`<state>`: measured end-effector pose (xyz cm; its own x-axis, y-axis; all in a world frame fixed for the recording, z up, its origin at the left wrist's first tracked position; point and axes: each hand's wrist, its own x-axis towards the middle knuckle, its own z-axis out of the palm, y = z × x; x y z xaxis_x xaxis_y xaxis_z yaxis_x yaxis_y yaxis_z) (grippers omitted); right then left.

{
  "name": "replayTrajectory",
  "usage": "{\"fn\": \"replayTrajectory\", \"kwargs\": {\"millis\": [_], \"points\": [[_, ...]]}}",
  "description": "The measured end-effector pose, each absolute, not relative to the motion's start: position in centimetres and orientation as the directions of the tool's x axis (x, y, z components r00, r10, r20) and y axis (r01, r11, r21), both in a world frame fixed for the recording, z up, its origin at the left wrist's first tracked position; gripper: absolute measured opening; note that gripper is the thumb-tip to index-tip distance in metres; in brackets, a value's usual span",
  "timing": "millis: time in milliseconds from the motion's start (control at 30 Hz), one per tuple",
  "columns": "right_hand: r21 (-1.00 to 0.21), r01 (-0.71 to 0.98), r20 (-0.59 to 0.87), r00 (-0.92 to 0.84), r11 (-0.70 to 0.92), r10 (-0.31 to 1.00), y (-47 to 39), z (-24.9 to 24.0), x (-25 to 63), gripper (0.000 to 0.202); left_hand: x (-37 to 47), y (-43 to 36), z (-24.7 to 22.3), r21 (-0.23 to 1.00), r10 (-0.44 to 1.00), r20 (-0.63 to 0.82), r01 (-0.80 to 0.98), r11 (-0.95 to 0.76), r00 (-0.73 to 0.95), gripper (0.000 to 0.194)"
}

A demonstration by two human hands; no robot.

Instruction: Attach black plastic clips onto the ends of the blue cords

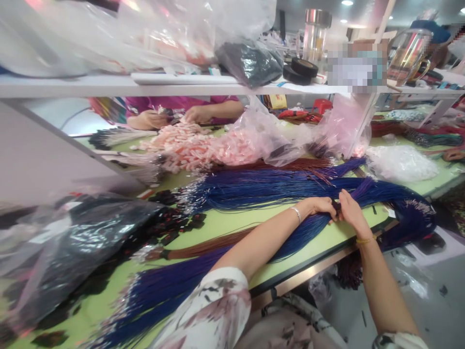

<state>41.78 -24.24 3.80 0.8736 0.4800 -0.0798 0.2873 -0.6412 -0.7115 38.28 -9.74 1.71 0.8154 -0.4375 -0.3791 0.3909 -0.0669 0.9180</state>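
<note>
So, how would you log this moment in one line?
left hand: pinching small black piece | right hand: pinching same piece | nearby: blue wires | opposite: co-worker's hand

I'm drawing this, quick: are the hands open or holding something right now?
Left hand: closed, pinching a small black piece by the blue wires.
Right hand: closed on the same piece.

Lone head-worn view — forward, down onto hands (351, 212)
</note>
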Motion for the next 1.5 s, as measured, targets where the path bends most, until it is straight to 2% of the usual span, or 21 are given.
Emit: {"fn": "replayTrajectory", "kwargs": {"millis": [67, 133, 200, 267, 367, 433, 500, 600, 767, 833, 900, 1000, 1167, 1300, 1400, 1467, 1500], "points": [[-0.728, 0.316, -0.009, 0.883, -0.609, 0.47, -24.2, 3.5, 41.8, 0.069, 38.3, -9.5, 1.9, 0.868, -0.474, -0.406, 0.492, 0.065, 0.781, 0.012], [-0.749, 0.339, 0.059, 0.89, -0.569, 0.453, -24.2, 3.2, 41.9, 0.07, 38.4, -9.4, 1.9, 0.826, -0.485, -0.421, 0.545, 0.145, 0.767, 0.022], [-0.781, 0.34, 0.097, 0.895, -0.524, 0.436, -24.2, 2.9, 42.0, 0.07, 38.6, -9.5, 1.7, 0.823, -0.457, -0.438, 0.55, 0.144, 0.774, 0.037], [-0.811, 0.327, 0.112, 0.901, -0.485, 0.42, -24.3, 2.8, 42.0, 0.069, 38.8, -9.7, 1.5, 0.848, -0.392, -0.467, 0.527, 0.057, 0.793, 0.046], [-0.872, 0.263, 0.077, 0.906, -0.413, 0.415, -25.0, 2.5, 40.9, 0.066, 38.8, -9.9, 1.5, 0.88, -0.305, -0.463, 0.472, -0.05, 0.832, 0.05], [-0.931, 0.212, 0.071, 0.904, -0.297, 0.422, -25.8, 2.0, 39.4, 0.061, 38.8, -9.9, 1.8, 0.889, -0.259, -0.453, 0.454, -0.06, 0.853, 0.051], [-0.972, 0.163, 0.079, 0.905, -0.169, 0.417, -26.7, 1.1, 37.7, 0.052, 38.8, -9.8, 2.0, 0.884, -0.198, -0.466, 0.459, -0.084, 0.862, 0.049], [-0.991, 0.081, 0.03, 0.908, -0.105, 0.418, -27.7, -0.4, 35.9, 0.04, 38.8, -9.8, 2.2, 0.873, -0.136, -0.486, 0.472, -0.123, 0.863, 0.045], [-0.993, -0.113, -0.089, 0.921, 0.044, 0.379, -27.3, -1.1, 36.6, 0.036, 38.7, -9.8, 2.9, 0.851, -0.185, -0.512, 0.524, 0.02, 0.839, 0.042], [-0.984, -0.138, -0.091, 0.936, 0.116, 0.339, -26.7, -1.1, 37.6, 0.034, 38.5, -9.7, 3.5, 0.838, -0.209, -0.519, 0.541, 0.064, 0.829, 0.042], [-0.989, -0.086, -0.048, 0.955, 0.12, 0.291, -26.2, -1.3, 38.5, 0.033, 38.4, -9.6, 4.1, 0.83, -0.234, -0.52, 0.55, 0.086, 0.821, 0.042], [-0.995, 0.078, 0.058, 0.958, -0.061, 0.28, -25.9, -1.6, 39.3, 0.032, 38.1, -9.6, 4.7, 0.828, -0.226, -0.52, 0.551, 0.104, 0.824, 0.045], [-0.853, 0.346, 0.215, 0.915, -0.391, 0.341, -27.1, -0.6, 39.6, 0.036, 37.6, -9.9, 4.7, 0.843, -0.139, -0.502, 0.519, 0.142, 0.853, 0.044], [-0.567, 0.505, 0.244, 0.857, -0.651, 0.453, -29.0, 3.7, 39.5, 0.038, 37.2, -10.2, 4.3, 0.883, -0.154, -0.447, 0.463, 0.082, 0.881, 0.045], [-0.449, 0.66, 0.436, 0.75, -0.602, 0.497, -28.8, 8.0, 39.9, 0.031, 36.8, -10.6, 4.2, 0.926, -0.094, -0.375, 0.369, -0.076, 0.922, 0.051], [-0.345, 0.764, 0.451, 0.645, -0.546, 0.617, -27.0, 10.1, 41.2, 0.027, 36.4, -11.0, 4.5, 0.932, -0.042, -0.306, 0.291, -0.218, 0.951, 0.054], [-0.279, 0.784, 0.404, 0.62, -0.555, 0.672, -25.8, 10.7, 42.2, 0.026, 36.1, -11.3, 4.7, 0.922, -0.02, -0.276, 0.259, -0.287, 0.961, 0.055]]}}
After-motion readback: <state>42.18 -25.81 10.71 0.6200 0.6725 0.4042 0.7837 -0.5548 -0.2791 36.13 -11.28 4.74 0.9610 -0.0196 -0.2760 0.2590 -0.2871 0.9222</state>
